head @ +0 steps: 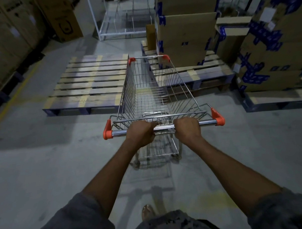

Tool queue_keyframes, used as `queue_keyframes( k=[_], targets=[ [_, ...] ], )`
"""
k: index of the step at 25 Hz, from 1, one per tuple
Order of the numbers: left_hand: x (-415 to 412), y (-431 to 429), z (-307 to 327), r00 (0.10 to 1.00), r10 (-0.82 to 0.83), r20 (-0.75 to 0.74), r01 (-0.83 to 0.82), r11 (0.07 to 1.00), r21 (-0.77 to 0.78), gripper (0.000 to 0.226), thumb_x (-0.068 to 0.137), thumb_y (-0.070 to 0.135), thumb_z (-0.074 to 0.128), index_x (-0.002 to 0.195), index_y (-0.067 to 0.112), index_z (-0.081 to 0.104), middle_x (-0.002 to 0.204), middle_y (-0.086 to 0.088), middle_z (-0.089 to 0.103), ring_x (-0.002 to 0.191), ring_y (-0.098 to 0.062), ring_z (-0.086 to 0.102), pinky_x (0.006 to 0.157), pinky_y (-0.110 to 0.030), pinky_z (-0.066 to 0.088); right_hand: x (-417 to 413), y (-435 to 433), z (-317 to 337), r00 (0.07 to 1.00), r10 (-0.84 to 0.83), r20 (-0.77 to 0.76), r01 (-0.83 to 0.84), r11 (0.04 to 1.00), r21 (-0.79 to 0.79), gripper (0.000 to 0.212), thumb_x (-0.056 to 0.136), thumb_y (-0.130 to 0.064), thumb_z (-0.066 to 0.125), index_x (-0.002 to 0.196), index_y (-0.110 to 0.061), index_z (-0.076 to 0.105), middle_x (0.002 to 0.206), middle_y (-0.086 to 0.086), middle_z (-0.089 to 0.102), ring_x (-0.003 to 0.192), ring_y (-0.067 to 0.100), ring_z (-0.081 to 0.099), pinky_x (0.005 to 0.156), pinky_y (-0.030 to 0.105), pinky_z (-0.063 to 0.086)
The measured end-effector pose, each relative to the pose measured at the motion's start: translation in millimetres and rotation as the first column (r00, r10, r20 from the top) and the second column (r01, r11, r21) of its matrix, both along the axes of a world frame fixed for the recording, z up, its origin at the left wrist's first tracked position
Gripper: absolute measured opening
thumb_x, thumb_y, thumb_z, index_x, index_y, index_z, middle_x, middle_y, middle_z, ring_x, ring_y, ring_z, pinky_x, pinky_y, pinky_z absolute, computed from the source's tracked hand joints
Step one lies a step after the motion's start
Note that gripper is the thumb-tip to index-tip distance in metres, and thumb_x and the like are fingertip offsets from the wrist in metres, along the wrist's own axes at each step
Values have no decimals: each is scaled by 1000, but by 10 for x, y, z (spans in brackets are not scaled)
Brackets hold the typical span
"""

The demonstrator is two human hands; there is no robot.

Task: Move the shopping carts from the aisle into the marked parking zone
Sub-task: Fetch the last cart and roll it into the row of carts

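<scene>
A wire shopping cart (156,90) with orange corner caps stands on the grey concrete floor right in front of me, its basket empty. Its chrome handle bar (164,128) runs across the middle of the view. My left hand (140,133) is wrapped around the bar left of centre. My right hand (187,129) grips the bar to the right of centre. The cart's nose points into the gap between two pallets. Its front wheels are hidden by the basket.
An empty wooden pallet (88,86) lies left of the cart. On the right a pallet (205,75) carries tall cardboard boxes (186,35), with more taped boxes (273,48) further right. A white wire rack (123,20) stands ahead. A yellow floor line (12,98) runs along stacked boxes at left.
</scene>
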State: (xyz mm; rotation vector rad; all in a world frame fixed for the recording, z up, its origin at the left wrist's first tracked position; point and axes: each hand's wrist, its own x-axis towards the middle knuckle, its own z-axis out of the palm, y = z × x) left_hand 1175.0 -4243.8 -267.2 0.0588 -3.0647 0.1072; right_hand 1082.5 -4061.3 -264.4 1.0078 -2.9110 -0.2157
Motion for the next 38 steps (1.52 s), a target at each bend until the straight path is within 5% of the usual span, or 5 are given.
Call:
queue_keyframes(
  k=[9, 16, 21, 24, 38],
  targets=[
    [422, 792, -213, 968, -45, -246, 45, 999, -5, 22, 71, 32, 80, 84, 20, 67, 62, 0, 65, 47, -24, 60, 49, -27, 45, 633, 889, -413, 932, -85, -353, -60, 923, -380, 19, 67, -1, 61, 82, -12, 61, 67, 7, 59, 62, 29, 58, 61, 35, 42],
    [429, 1008, -286, 891, -250, -379, 248, 967, -56, 18, 75, 34, 77, 80, 21, 64, 66, 0, 65, 51, -24, 61, 48, -28, 44, 1043, 1207, -346, 944, -264, -197, 133, 852, -506, 26, 54, -21, 64, 79, -14, 61, 72, 4, 60, 69, 29, 58, 68, 37, 40],
    [322, 982, -195, 911, -363, -196, 387, 916, 105, 27, 78, 47, 67, 92, 24, 65, 92, 4, 66, 69, -20, 66, 53, -27, 46, 1161, 1211, -158, 874, -469, 128, 482, 802, -354, 44, 52, -27, 78, 94, -16, 69, 123, 12, 65, 93, 34, 66, 75, 41, 50],
    [167, 941, -96, 853, -515, -88, 523, 840, 148, 28, 78, 48, 61, 91, 27, 74, 137, 0, 56, 125, -22, 54, 93, -41, 48, 1166, 1294, -132, 899, -416, 134, 436, 876, -207, 33, 61, -33, 79, 90, -18, 78, 160, 11, 39, 139, 36, 43, 85, 46, 57],
    [48, 1398, -71, 670, -735, 105, 713, 676, 186, 40, 81, 55, 56, 96, 26, 78, 157, 4, 43, 139, -20, 46, 88, -41, 55, 1758, 1617, -55, 758, -624, 187, 652, 734, -190, 28, 62, -27, 73, 86, -14, 79, 141, 5, 62, 124, 24, 63, 76, 36, 58]
  ],
)
